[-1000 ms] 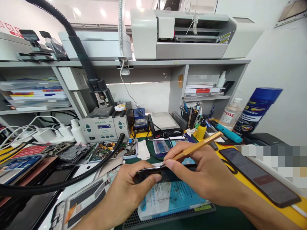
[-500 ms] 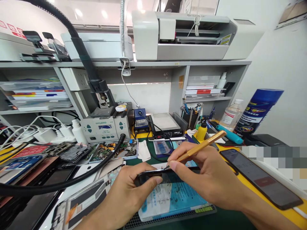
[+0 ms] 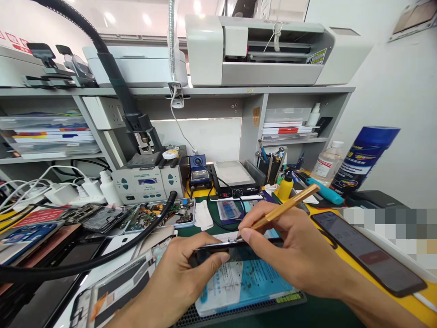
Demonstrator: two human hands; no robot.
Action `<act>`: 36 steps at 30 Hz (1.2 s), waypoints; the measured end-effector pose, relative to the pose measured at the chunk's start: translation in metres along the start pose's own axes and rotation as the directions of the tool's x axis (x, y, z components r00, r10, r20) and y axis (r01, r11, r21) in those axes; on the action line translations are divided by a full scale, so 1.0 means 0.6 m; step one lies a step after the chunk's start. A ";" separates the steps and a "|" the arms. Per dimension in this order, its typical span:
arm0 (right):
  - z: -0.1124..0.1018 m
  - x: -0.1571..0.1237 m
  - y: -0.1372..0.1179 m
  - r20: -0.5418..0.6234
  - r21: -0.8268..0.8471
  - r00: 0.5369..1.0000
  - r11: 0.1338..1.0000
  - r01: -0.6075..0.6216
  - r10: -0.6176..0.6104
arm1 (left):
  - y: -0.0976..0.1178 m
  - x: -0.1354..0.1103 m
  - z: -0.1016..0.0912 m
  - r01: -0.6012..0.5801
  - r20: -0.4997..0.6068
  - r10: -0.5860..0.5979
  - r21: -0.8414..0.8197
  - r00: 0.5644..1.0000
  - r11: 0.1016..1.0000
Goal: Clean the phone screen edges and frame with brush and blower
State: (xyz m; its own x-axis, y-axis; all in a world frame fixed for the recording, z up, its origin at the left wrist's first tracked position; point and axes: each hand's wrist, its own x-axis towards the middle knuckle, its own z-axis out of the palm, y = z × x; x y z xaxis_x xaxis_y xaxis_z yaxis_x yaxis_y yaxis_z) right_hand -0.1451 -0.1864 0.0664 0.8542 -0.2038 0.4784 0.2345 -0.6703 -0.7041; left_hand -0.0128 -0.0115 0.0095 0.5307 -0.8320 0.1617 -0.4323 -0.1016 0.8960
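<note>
My left hand (image 3: 177, 269) grips a dark phone (image 3: 212, 248) near its left end, thumb in front and fingers behind. The phone is tilted so that I see it almost edge-on. In my right hand (image 3: 300, 255) is a slim gold pen-shaped tool (image 3: 285, 206), pinched between thumb and fingers. Its thin tip points down-left at the phone's upper edge; whether it touches cannot be made out. Under both hands lies a blue and white printed packet (image 3: 252, 280), on top of a dark perforated mat (image 3: 191, 319). My right fingers cover part of the phone.
On the left are opened phones and parts (image 3: 112, 291), crossed by a black hose (image 3: 136, 248). Behind stand a tray of circuit boards (image 3: 184, 214), a rework station (image 3: 146, 184) and a heating plate (image 3: 234, 175). A phone (image 3: 368, 253), yellow bottle (image 3: 285, 187) and blue spray can (image 3: 365, 159) are right.
The view has shifted slightly, so the surroundings sit a little further left. Both hands keep their grips, with the gold tool's tip still at the phone's upper edge.
</note>
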 end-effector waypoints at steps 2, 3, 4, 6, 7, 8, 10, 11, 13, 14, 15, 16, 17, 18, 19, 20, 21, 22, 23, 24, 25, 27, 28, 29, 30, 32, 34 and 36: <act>0.000 0.000 0.000 0.008 0.016 1.000 1.000 0.001 -0.001 | 0.000 0.000 0.000 0.013 0.012 -0.013 0.012 1.000 1.000; 0.000 -0.001 0.000 0.014 0.024 1.000 1.000 0.004 -0.004 | 0.000 0.000 0.000 0.019 0.017 -0.019 0.016 1.000 1.000; 0.000 -0.002 0.000 0.022 0.030 1.000 1.000 0.005 -0.006 | 0.000 0.000 0.000 0.025 0.021 -0.025 0.019 0.999 1.000; 0.000 -0.005 -0.001 0.039 0.034 0.999 0.999 0.013 -0.014 | 0.002 0.000 -0.001 0.029 0.031 -0.029 0.019 0.999 0.999; 0.001 -0.006 -0.001 0.047 0.034 0.999 0.999 0.017 -0.019 | 0.002 0.000 -0.001 0.029 0.036 -0.030 0.017 0.999 0.999; 0.001 -0.007 -0.002 0.053 0.034 0.998 0.999 0.019 -0.021 | 0.003 0.000 -0.001 0.030 0.039 -0.031 0.013 0.999 0.999; 0.003 -0.008 -0.002 0.054 0.041 0.998 0.999 0.020 -0.022 | 0.003 0.001 -0.001 0.030 0.041 -0.030 0.005 0.999 1.000; 0.004 -0.008 -0.002 0.051 0.044 0.998 0.999 0.020 -0.022 | 0.003 0.001 -0.001 0.029 0.042 -0.029 0.004 0.999 1.000; 0.005 -0.006 -0.002 0.049 0.044 0.999 0.999 0.020 -0.022 | 0.002 0.001 -0.001 0.027 0.045 -0.028 0.010 0.999 1.000; 0.005 -0.005 -0.002 0.045 0.039 0.999 0.999 0.020 -0.022 | 0.001 0.000 -0.001 0.024 0.044 -0.025 0.016 0.999 1.000; 0.006 -0.005 -0.002 0.040 0.031 0.999 0.999 0.023 -0.024 | 0.001 0.000 -0.001 0.020 0.043 -0.021 0.023 0.999 1.000; 0.005 -0.004 -0.002 0.033 0.022 0.999 0.999 0.024 -0.025 | 0.000 -0.001 -0.001 0.017 0.040 -0.018 0.027 0.999 0.999; 0.005 -0.003 -0.002 0.025 0.012 0.999 1.000 0.024 -0.024 | -0.001 -0.002 -0.001 0.014 0.037 -0.015 0.026 0.999 1.000; 0.004 -0.003 -0.002 0.016 0.005 1.000 1.000 0.023 -0.023 | -0.001 -0.002 0.000 0.014 0.032 -0.014 0.018 0.999 1.000; 0.003 -0.002 -0.003 0.008 0.000 1.000 1.000 0.019 -0.019 | -0.002 -0.002 0.000 0.014 0.029 -0.014 0.007 0.999 1.000; 0.002 -0.002 -0.003 0.002 -0.001 1.000 1.000 0.018 -0.018 | -0.002 -0.002 0.000 0.014 0.026 -0.014 -0.002 1.000 1.000; 0.002 -0.002 -0.003 -0.002 -0.001 1.000 1.000 0.015 -0.015 | -0.003 -0.002 0.001 0.016 0.023 -0.016 -0.008 1.000 1.000; 0.001 -0.002 -0.003 -0.003 0.000 1.000 1.000 0.015 -0.015 | -0.003 -0.002 0.001 0.016 0.021 -0.016 -0.010 1.000 1.000; 0.001 -0.002 -0.003 0.000 0.004 1.000 1.000 0.018 -0.018 | -0.004 -0.002 0.001 0.014 0.020 -0.014 -0.009 1.000 1.000; 0.001 -0.002 -0.002 0.006 0.008 1.000 1.000 0.020 -0.020 | -0.004 -0.002 0.001 0.012 0.021 -0.012 -0.008 1.000 1.000; 0.001 -0.003 -0.002 0.016 0.015 1.000 1.000 0.023 -0.023 | -0.004 -0.001 0.001 0.007 0.023 -0.007 -0.005 1.000 1.000; 0.002 -0.004 -0.002 0.032 0.026 0.999 0.999 0.025 -0.026 | -0.004 -0.001 0.000 -0.001 0.029 0.002 -0.006 1.000 1.000; 0.003 -0.005 -0.002 0.035 0.029 0.999 0.999 0.024 -0.025 | -0.004 0.000 0.000 -0.005 0.034 0.005 -0.009 0.999 1.000; 0.003 -0.006 -0.002 0.036 0.030 0.999 0.999 0.023 -0.024 | -0.004 0.000 0.000 -0.003 0.038 0.004 -0.011 0.999 1.000; 0.004 -0.006 -0.002 0.036 0.030 0.999 0.999 0.024 -0.025 | -0.004 0.000 0.000 0.002 0.042 -0.001 -0.013 0.999 1.000; 0.004 -0.008 -0.002 0.034 0.026 0.999 0.999 0.021 -0.022 | -0.004 0.000 0.000 0.013 0.048 -0.012 -0.028 0.999 1.000; 0.004 -0.008 -0.002 0.034 0.015 0.999 1.000 0.009 -0.010 | -0.005 -0.001 0.001 0.013 0.050 -0.011 -0.044 0.999 0.999; 0.004 -0.008 -0.002 0.036 0.009 0.999 1.000 -0.003 0.003 | -0.005 -0.002 0.000 0.004 0.048 -0.002 -0.046 0.999 0.999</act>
State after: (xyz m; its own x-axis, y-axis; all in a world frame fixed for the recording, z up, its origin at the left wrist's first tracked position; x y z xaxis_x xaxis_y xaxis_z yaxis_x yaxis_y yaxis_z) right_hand -0.1485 -0.1829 0.0634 0.8710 -0.1797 0.4572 0.2358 -0.6634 -0.7101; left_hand -0.0124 -0.0104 0.0067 0.4956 -0.8573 0.1395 -0.3962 -0.0802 0.9147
